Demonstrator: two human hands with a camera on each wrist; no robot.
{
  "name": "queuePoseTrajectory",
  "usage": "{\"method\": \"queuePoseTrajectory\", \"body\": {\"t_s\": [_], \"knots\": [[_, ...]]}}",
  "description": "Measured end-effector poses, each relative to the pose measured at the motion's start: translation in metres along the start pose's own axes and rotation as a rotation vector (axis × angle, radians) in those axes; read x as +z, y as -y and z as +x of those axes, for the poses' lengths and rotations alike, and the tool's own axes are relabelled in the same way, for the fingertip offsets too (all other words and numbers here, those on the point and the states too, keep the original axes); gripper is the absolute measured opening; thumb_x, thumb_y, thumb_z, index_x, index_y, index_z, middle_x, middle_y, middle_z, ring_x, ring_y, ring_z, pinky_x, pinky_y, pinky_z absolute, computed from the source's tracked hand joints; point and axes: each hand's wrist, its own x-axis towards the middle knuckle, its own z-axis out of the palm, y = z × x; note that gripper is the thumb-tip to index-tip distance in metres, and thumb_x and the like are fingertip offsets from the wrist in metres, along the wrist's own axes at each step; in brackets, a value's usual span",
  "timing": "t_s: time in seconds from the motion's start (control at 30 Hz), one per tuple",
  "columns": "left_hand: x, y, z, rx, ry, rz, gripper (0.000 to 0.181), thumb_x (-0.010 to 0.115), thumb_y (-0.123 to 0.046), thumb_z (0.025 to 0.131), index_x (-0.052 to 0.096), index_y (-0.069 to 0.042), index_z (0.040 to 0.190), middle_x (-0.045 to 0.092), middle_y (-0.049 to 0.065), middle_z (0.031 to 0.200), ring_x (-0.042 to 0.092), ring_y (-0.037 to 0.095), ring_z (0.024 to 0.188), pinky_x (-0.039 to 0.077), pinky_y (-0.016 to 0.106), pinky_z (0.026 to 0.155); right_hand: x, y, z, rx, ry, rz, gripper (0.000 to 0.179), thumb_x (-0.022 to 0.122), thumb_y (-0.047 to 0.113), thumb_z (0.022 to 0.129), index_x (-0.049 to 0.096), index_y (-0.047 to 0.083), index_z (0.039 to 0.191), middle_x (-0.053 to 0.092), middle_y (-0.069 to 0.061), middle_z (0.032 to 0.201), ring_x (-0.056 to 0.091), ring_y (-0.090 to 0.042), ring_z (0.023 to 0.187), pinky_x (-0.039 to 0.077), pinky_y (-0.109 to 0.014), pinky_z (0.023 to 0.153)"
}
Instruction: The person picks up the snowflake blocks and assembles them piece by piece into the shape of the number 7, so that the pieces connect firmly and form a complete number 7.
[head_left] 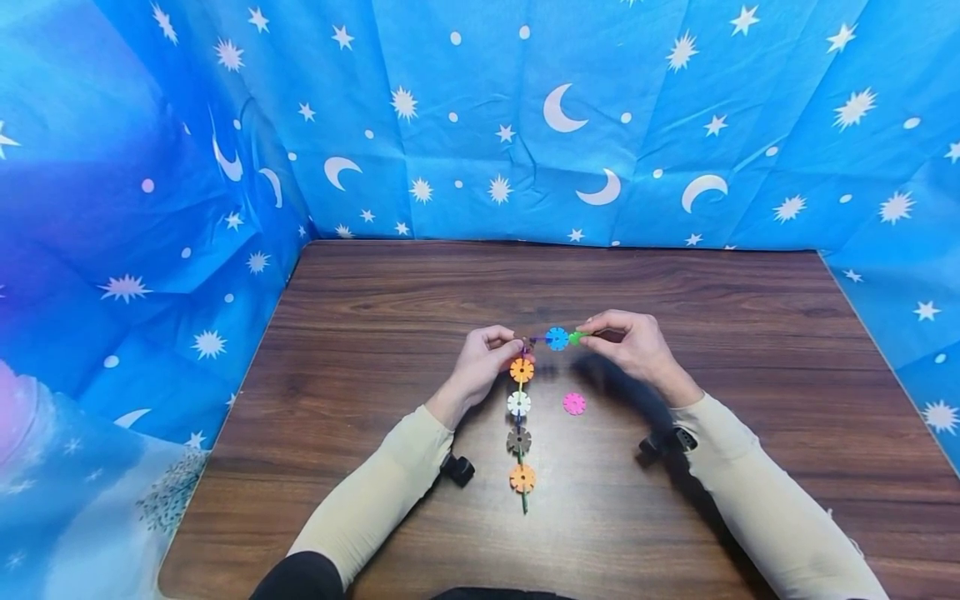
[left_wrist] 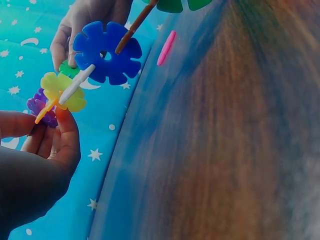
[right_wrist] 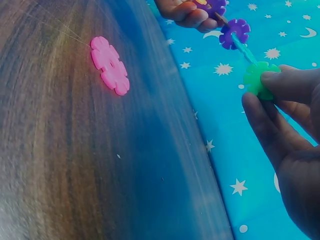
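Note:
A bent chain of notched plastic discs, slotted into each other at right angles, hangs between both hands. My left hand (head_left: 480,360) pinches it at the corner, by a purple disc (left_wrist: 44,111). From there one arm runs toward me through an orange disc (head_left: 522,370), a white disc (head_left: 519,405), a brownish disc (head_left: 519,440) and another orange disc (head_left: 522,478). The other arm runs right through a blue disc (head_left: 557,338). At its end, my right hand (head_left: 637,343) pinches a green disc (right_wrist: 256,82) between thumb and fingers.
A loose pink disc (head_left: 574,404) lies on the brown wood-grain table (head_left: 375,292), inside the chain's bend. Blue cloth (head_left: 495,108) with white moons and stars hangs behind the table and at its sides. Each wrist wears a small black camera.

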Motion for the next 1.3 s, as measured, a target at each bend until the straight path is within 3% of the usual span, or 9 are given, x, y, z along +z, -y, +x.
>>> {"method": "queuePoseTrajectory", "body": {"t_s": [0.2,0.43,0.7,0.87,1.0,1.1,1.3], "knots": [[0.0,0.0,-0.001,-0.003,-0.015,0.001,0.021,0.056,0.012,0.089,0.059,-0.006,0.079,0.067,0.003,0.076,0.07,0.013,0.066,0.059,0.021,0.065,0.002,-0.003,-0.002,-0.038,-0.026,-0.024,0.018,0.081,-0.001,0.075,0.078,0.011,0.087,0.075,-0.005,0.089,0.065,0.003,0.085,0.051,-0.007,0.076],[0.001,0.001,-0.002,-0.001,-0.02,0.0,0.023,0.056,0.011,0.09,0.059,-0.009,0.078,0.066,0.002,0.074,0.07,0.012,0.066,0.058,0.02,0.063,0.01,-0.009,-0.004,-0.133,-0.1,0.002,0.022,0.08,-0.012,0.068,0.077,0.004,0.083,0.074,-0.013,0.085,0.068,-0.006,0.082,0.048,-0.004,0.078],[-0.001,0.003,0.0,-0.016,-0.034,0.004,0.02,0.057,0.011,0.09,0.056,-0.007,0.08,0.067,0.001,0.073,0.069,0.011,0.067,0.058,0.02,0.063,0.015,-0.007,-0.005,-0.163,-0.133,-0.003,0.025,0.079,-0.013,0.068,0.078,0.008,0.083,0.075,-0.009,0.087,0.062,0.01,0.088,0.05,-0.005,0.08],[-0.001,0.004,0.001,-0.02,-0.058,0.024,0.02,0.057,0.011,0.088,0.056,-0.007,0.079,0.066,-0.001,0.072,0.067,0.008,0.068,0.057,0.019,0.063,0.019,-0.006,-0.004,-0.224,-0.169,0.033,0.025,0.078,-0.018,0.065,0.076,0.002,0.08,0.073,-0.015,0.084,0.068,-0.007,0.081,0.051,-0.007,0.081],[-0.001,0.004,0.001,-0.016,-0.061,0.039,0.021,0.058,0.011,0.088,0.056,-0.008,0.078,0.066,-0.002,0.072,0.066,0.007,0.067,0.057,0.019,0.064,0.02,0.015,-0.003,-0.244,-0.203,0.032,0.024,0.075,-0.024,0.063,0.074,-0.004,0.077,0.071,-0.022,0.08,0.068,-0.021,0.074,0.052,-0.007,0.079],[-0.001,0.004,0.001,-0.014,-0.052,0.056,0.021,0.058,0.011,0.088,0.056,-0.007,0.078,0.065,-0.002,0.071,0.065,0.007,0.067,0.056,0.018,0.063,0.02,0.029,-0.003,-0.238,-0.229,0.039,0.022,0.074,-0.025,0.064,0.073,-0.006,0.075,0.07,-0.022,0.078,0.067,-0.022,0.073,0.052,-0.007,0.079],[-0.001,0.002,0.002,-0.021,-0.023,0.076,0.019,0.058,0.011,0.088,0.057,-0.005,0.078,0.067,-0.001,0.072,0.067,0.009,0.068,0.058,0.021,0.066,0.022,0.027,-0.001,-0.238,-0.281,0.079,0.02,0.074,-0.025,0.065,0.073,-0.007,0.072,0.07,-0.021,0.074,0.069,-0.015,0.076,0.053,-0.009,0.077]]}}
